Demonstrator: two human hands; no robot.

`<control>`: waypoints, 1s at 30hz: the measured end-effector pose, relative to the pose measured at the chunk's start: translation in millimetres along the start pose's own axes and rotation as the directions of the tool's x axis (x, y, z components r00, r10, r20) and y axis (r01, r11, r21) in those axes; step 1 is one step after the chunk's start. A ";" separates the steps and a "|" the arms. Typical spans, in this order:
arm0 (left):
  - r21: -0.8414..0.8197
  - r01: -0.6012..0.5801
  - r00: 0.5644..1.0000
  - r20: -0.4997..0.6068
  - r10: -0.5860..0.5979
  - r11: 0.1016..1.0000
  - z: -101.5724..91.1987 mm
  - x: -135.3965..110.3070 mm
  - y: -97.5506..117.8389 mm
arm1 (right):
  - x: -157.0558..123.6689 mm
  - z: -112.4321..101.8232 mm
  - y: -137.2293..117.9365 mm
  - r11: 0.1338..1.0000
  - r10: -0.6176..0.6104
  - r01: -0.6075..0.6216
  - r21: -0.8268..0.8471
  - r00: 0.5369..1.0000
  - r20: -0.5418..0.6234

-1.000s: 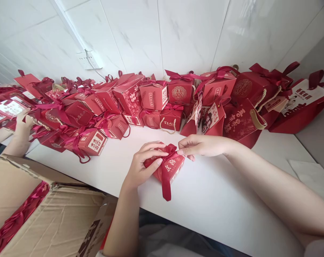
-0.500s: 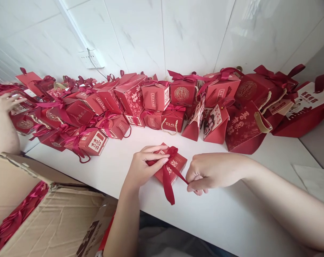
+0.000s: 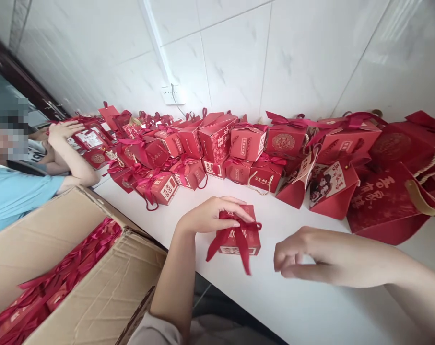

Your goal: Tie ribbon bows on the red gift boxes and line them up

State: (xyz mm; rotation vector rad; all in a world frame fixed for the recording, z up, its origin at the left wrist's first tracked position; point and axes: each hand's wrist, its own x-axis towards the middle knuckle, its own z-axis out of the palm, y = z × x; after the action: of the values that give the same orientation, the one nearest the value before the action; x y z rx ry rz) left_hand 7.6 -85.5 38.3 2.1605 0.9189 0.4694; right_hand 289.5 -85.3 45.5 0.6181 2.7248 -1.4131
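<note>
A small red gift box [image 3: 256, 239] with pale Chinese characters sits on the white table, its dark red ribbon bow [image 3: 241, 235] tied on top. Two ribbon tails hang over the near side. My left hand [image 3: 217, 214] lies across the box, fingers over its top and thumb against the bow. To the right of the box and apart from it is my right hand [image 3: 303, 254], slightly blurred. Its fingers are loosely curled, with a gap to the thumb and nothing visible in them.
Many red gift boxes [image 3: 244, 143] with ribbons and cord handles line the tiled wall. At lower left stands a cardboard carton [image 3: 95, 268] holding more red boxes. Beyond it sits a person in a blue sleeve [image 3: 26, 196], one hand [image 3: 64, 129] near the boxes.
My right hand has let go of the ribbon tail and moved away to the right. The box has turned under my left hand. The view has swung left, showing the other person.
</note>
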 end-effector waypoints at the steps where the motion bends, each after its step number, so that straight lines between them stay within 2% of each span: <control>1: -0.042 -0.018 0.998 0.051 0.020 0.999 -1.0 0.8 -2.8 | 1.0 -1.3 -0.6 0.999 -0.041 0.041 -0.012 0.996 -0.078; 3: -0.078 -0.061 0.997 0.043 0.064 0.995 0.1 6.4 -7.8 | 4.4 -2.5 0.0 0.993 -0.116 0.111 -0.033 0.961 -0.250; 4: -0.062 -0.087 0.996 -0.018 0.086 0.994 1.6 10.5 -9.3 | 6.6 -2.2 1.3 0.989 -0.146 0.141 -0.040 0.934 -0.325; 6: -0.001 -0.109 0.970 -0.221 0.106 0.994 5.2 18.1 -9.0 | 11.5 0.1 5.7 0.978 -0.209 0.198 -0.070 0.880 -0.427; 8: 0.031 -0.053 0.882 -0.467 0.062 0.998 8.6 20.5 -4.7 | 17.1 3.9 12.2 0.961 -0.277 0.234 -0.149 0.821 -0.499; 10: 0.007 0.076 0.743 -0.668 -0.052 0.997 12.0 14.8 1.1 | 23.7 8.0 20.0 0.943 -0.329 0.231 -0.240 0.760 -0.560; 11: -0.014 0.154 0.679 -0.725 -0.116 0.988 14.0 9.3 3.5 | 27.3 9.9 24.1 0.937 -0.342 0.223 -0.269 0.737 -0.583; 12: -0.026 0.234 0.638 -0.750 -0.173 0.972 16.2 2.8 4.9 | 31.1 11.9 27.8 0.934 -0.348 0.215 -0.284 0.723 -0.597; 13: -0.026 0.311 0.634 -0.739 -0.228 0.950 18.7 -4.1 5.3 | 34.8 13.8 31.1 0.933 -0.350 0.212 -0.290 0.715 -0.605; 15: -0.002 0.416 0.696 -0.643 -0.320 0.909 24.4 -16.6 3.3 | 41.1 17.8 35.1 0.937 -0.343 0.210 -0.278 0.702 -0.624; 17: -0.007 0.451 0.767 -0.508 -0.392 0.893 30.5 -25.1 -0.6 | 44.6 22.2 34.8 0.945 -0.325 0.207 -0.252 0.682 -0.655; 21: -0.173 0.474 0.822 -0.266 -0.504 0.863 44.3 -31.1 -4.1 | 42.5 29.0 25.9 0.943 -0.331 0.196 -0.271 0.655 -0.679; 24: -0.346 0.440 0.869 -0.070 -0.490 0.829 56.4 -32.7 -2.1 | 39.9 27.6 24.0 0.917 -0.387 0.172 -0.361 0.612 -0.690; 26: -0.436 0.415 0.890 0.014 -0.456 0.798 65.1 -33.4 -0.9 | 40.7 23.3 28.4 0.912 -0.377 0.120 -0.392 0.624 -0.684; 30: -0.580 0.402 0.888 0.060 -0.455 0.709 76.3 -33.5 -3.1 | 44.7 14.5 39.2 0.951 -0.285 0.123 -0.284 0.707 -0.647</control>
State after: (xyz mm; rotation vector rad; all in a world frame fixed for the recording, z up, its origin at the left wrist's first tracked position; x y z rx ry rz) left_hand 26.8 -145.5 -16.5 1.3209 1.1170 0.5259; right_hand 259.4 -61.4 -2.2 1.0173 3.5633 -1.0056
